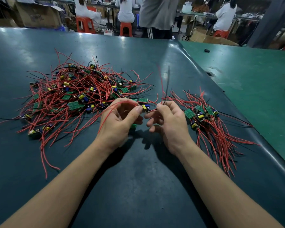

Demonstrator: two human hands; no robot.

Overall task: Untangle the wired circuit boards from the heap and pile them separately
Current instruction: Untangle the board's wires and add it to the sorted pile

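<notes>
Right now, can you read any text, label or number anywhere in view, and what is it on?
None can be read.
Cardboard box at the back left: dark print, too blurred to read.
Circuit boards in the heap and the sorted pile: any markings too small to read.

We are in an electronics assembly workshop; our green-matted worktable [138, 51] carries a heap of wired circuit boards [76, 94], and far behind it workers sit on red plastic stools [85, 24] at long benches. Cardboard boxes [38, 15] stand at far left.
</notes>
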